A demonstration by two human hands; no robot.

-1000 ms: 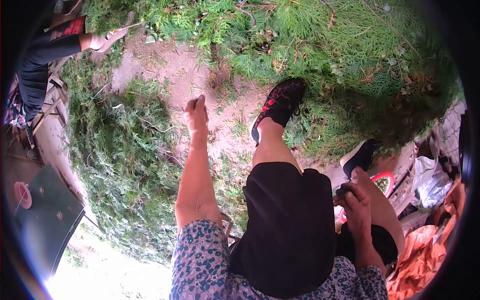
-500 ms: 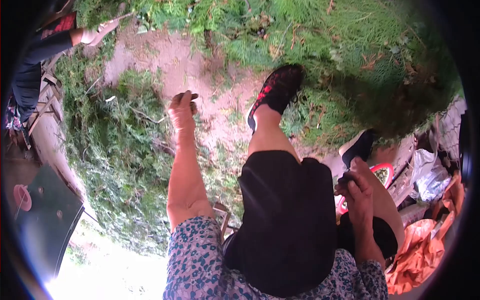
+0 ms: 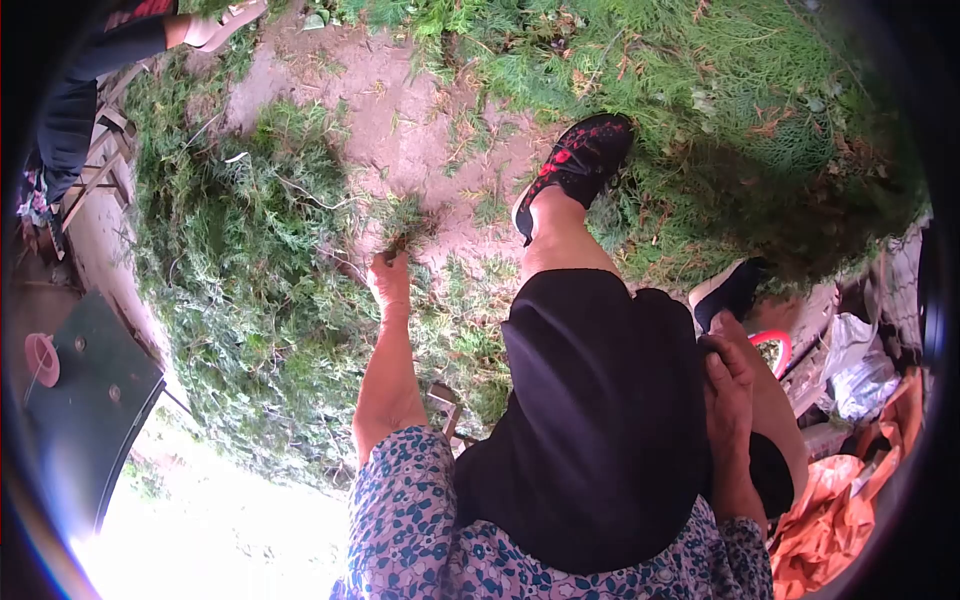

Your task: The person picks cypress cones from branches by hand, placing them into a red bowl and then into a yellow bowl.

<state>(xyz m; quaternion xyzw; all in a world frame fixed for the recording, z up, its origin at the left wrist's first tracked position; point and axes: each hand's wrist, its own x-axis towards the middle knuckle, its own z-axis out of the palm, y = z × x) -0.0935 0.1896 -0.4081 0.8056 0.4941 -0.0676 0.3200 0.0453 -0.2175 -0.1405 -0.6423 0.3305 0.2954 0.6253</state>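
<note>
My left hand [image 3: 390,282] is closed low over the greenery, its fingers pinched at the stem end of a small evergreen sprig [image 3: 402,218]. The sprig's leafy end points away from me over bare ground. Beside this hand, on its left, lies a broad heap of cut evergreen branches [image 3: 270,240]. My right hand [image 3: 730,378] rests by my right knee with curled fingers. Something dark shows at its fingertips, partly hidden by the black cloth over my leg, and I cannot make out what it is.
More evergreen branches [image 3: 740,90] spread ahead, around my black and red shoe [image 3: 590,155]. Orange sheeting [image 3: 830,510] and a clear plastic bag [image 3: 862,370] lie at right, near a red ring [image 3: 775,345]. Another person's leg [image 3: 120,45] is at upper left, above a dark green board [image 3: 85,390].
My left hand has drawn back toward me and now has an evergreen sprig in its fingers. The view has shifted slightly. My right hand stays near the knee, now more covered by cloth.
</note>
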